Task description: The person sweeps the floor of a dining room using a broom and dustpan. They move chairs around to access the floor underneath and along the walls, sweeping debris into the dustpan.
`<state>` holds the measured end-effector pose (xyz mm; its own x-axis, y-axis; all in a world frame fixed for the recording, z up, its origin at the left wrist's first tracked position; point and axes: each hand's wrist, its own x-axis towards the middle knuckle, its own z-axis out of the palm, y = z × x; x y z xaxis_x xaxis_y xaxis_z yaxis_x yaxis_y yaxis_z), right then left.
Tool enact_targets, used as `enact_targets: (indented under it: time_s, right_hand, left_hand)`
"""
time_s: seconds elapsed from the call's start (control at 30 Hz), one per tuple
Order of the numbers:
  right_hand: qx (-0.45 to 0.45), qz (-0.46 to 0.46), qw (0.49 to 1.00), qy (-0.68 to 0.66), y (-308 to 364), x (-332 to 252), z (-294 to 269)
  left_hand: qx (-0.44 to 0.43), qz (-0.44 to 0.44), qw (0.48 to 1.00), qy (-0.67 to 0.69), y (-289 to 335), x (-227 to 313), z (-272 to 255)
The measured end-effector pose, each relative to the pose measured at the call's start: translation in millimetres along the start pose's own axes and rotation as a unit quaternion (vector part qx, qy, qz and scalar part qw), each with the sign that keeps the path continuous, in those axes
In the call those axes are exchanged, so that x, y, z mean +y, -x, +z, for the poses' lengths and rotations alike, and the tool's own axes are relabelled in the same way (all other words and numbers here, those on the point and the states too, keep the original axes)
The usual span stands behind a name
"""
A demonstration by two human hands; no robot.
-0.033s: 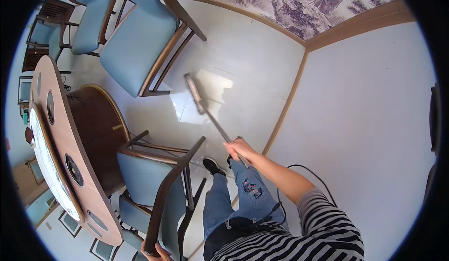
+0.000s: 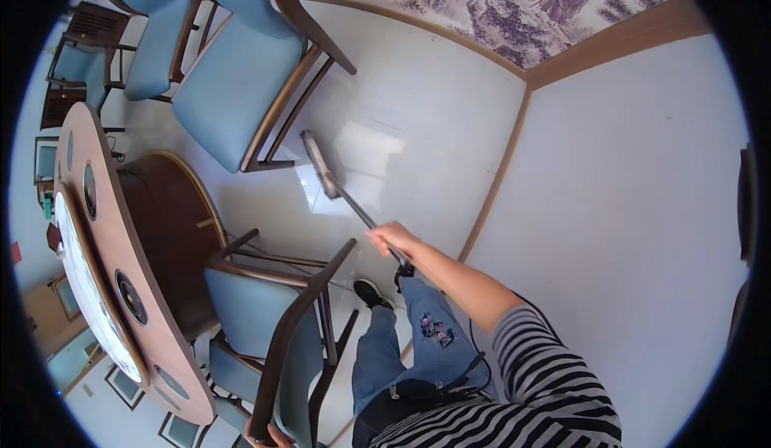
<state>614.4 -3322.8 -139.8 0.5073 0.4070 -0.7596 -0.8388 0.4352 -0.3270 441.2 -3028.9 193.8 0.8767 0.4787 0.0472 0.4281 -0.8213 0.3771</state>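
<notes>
My right hand (image 2: 395, 240) is closed around the grey handle of a broom (image 2: 320, 165). Its long, narrow, pinkish-brown head rests on the glossy pale tiles, close to the front leg of a blue chair (image 2: 239, 78). Low in the view, my left hand (image 2: 273, 437) is closed on the dark wooden back of a nearer blue-padded chair (image 2: 277, 351); the picture's edge cuts part of that hand off. My feet stand between this chair and the wall.
A round table (image 2: 152, 263) with a glass turntable (image 2: 84, 279) fills the left side, on a dark drum-shaped base (image 2: 170, 223). More blue chairs (image 2: 161, 42) stand beyond it. A white wall (image 2: 618, 199) rises at right, and a patterned purple panel (image 2: 482, 6) at the far side. A black cable hangs by my right side.
The broom head has slid left over the tiles, nearer the far chair's leg. My right hand has moved left and a little farther away with the handle. My left hand stays on the chair back.
</notes>
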Motion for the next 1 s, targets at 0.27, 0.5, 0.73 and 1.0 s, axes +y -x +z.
enact_targets:
  time_s: [0.27,0.5,0.73,1.0]
  right_hand:
    - [0.025,0.019,0.993,-0.114,-16.2,-104.3,-78.0]
    - [0.243,0.016,0.96,-0.142,109.9,-120.9,-210.7]
    - [0.295,-0.092,0.946,0.096,152.5,17.5,-75.8]
    - [0.137,0.063,0.987,0.048,133.0,12.7,-91.0]
  left_hand:
    - [-0.001,-0.049,0.999,-0.007,10.3,-5.6,-2.5]
    - [-0.003,0.002,0.999,-0.052,0.8,17.2,-0.4]
    - [0.017,0.008,0.994,-0.109,5.6,24.6,-5.4]
    - [-0.031,-0.006,0.99,-0.136,7.8,43.0,-12.8]
